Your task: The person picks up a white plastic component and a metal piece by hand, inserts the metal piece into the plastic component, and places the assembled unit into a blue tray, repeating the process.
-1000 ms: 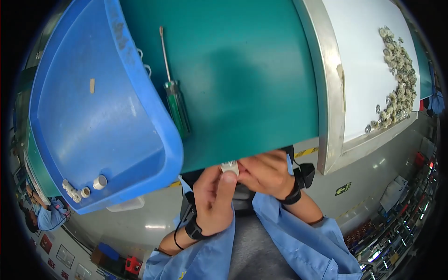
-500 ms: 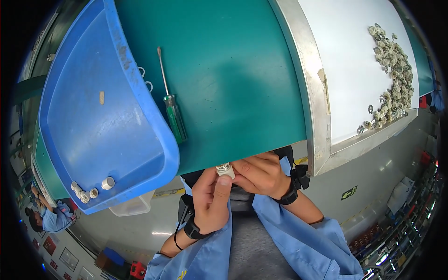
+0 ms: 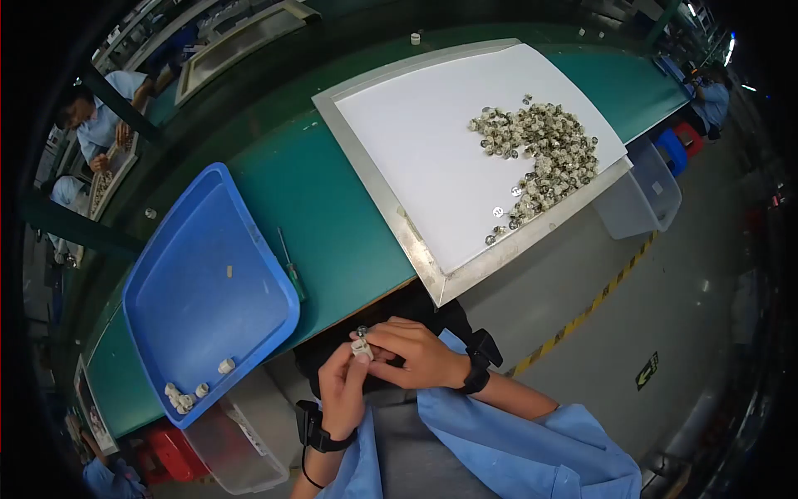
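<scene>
In front of my body, just off the table's near edge, my left hand [image 3: 339, 392] pinches a small white block-like fitting [image 3: 362, 349] between thumb and fingers. My right hand [image 3: 420, 356] is closed beside it, its fingertips at a small round silver metal part [image 3: 362, 331] at the fitting's upper end. Whether that metal part is seated in the fitting or apart from it, I cannot tell. To the left, the blue tray [image 3: 212, 283] holds several similar white fittings [image 3: 181, 399] in its near corner. A screwdriver [image 3: 293, 270] lies beside the tray's right rim.
A white board with a metal frame [image 3: 399, 224] lies on the green table [image 3: 341, 274], bearing a heap of small white-and-silver parts [image 3: 549, 154]. Clear plastic bins [image 3: 241, 441] stand below the table's edge. Other people work at far left and far right.
My view has swung up and to the right, showing more of the board and room. Both hands still hold the fitting; the silver metal part now shows above it.
</scene>
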`<state>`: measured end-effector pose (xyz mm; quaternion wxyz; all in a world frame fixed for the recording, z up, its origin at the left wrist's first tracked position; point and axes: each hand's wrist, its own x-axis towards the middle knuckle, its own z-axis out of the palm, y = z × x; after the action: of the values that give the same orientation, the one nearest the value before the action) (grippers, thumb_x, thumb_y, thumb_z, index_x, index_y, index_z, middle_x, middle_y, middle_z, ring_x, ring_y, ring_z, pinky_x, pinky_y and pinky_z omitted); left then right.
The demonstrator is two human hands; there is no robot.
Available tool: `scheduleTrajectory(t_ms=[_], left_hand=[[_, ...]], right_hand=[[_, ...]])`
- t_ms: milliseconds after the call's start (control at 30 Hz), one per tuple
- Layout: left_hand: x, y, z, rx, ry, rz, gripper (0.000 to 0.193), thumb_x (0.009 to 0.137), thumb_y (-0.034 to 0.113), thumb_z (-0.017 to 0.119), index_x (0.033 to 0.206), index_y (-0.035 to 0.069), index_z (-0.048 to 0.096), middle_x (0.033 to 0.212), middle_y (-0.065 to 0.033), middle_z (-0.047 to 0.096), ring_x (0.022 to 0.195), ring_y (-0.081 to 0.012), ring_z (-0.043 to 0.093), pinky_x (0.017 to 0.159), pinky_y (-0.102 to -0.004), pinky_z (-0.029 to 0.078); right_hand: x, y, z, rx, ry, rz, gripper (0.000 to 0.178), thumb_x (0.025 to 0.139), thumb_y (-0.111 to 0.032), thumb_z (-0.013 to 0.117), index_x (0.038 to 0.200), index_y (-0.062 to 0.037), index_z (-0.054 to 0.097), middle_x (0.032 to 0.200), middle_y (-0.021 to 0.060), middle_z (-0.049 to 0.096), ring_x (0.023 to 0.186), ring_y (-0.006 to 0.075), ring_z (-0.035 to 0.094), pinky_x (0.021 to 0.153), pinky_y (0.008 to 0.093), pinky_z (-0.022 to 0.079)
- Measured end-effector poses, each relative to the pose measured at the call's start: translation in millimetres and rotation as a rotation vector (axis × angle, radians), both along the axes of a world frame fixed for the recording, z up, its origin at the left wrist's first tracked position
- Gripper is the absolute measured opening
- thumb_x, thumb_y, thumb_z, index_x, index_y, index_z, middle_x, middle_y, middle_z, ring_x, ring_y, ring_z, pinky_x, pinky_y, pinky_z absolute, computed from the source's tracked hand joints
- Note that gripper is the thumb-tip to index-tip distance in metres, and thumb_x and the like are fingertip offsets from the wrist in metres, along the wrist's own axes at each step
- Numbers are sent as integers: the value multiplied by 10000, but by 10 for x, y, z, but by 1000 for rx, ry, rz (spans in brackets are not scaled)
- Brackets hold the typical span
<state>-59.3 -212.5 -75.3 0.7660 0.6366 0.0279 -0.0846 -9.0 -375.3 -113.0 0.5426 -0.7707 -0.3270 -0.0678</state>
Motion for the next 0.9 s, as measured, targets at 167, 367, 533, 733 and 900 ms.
scheduleTrajectory(t_ms=[167, 367, 533, 733, 900], left_hand=[[-10, -69, 661, 213, -25, -103, 190, 980, 116, 575, 1031, -54, 643, 935, -123, 710, 886, -151, 670, 842, -280, 500], [87, -158, 1032, 154, -150, -108, 174, 921, 105, 644, 983, -57, 656, 906, -130, 715, 846, -163, 676, 811, -282, 509], [231, -38, 994, 92, -160, -70, 161, 900, 84, 655, 969, -61, 654, 886, -126, 713, 815, -159, 662, 794, -273, 500], [206, 153, 595, -28, 82, -94, 161, 921, 91, 658, 991, -53, 639, 920, -105, 702, 832, -135, 632, 800, -261, 477], [23, 285, 51, -246, 321, -36, 167, 973, 118, 630, 1037, -35, 615, 988, -51, 676, 892, -93, 597, 814, -249, 459]], right_hand=[[-2, -76, 369, 269, -160, -18, 338, 816, -136, 779, 1088, 20, 655, 970, 142, 703, 804, 285, 668, 669, 372, 506], [120, -113, 794, 292, -292, -32, 326, 825, -166, 783, 1064, 10, 649, 952, 137, 727, 781, 262, 698, 653, 365, 507], [294, 54, 792, 326, -256, -46, 328, 827, -200, 783, 1039, 0, 634, 918, 135, 729, 768, 270, 707, 650, 357, 503], [199, 163, 411, 150, -158, -94, 309, 836, -193, 767, 1027, 9, 631, 910, 155, 713, 764, 285, 702, 652, 367, 505], [-60, 249, 5, 74, 98, -57, 279, 846, -166, 742, 1022, 25, 642, 945, 184, 698, 793, 319, 697, 673, 383, 514]])
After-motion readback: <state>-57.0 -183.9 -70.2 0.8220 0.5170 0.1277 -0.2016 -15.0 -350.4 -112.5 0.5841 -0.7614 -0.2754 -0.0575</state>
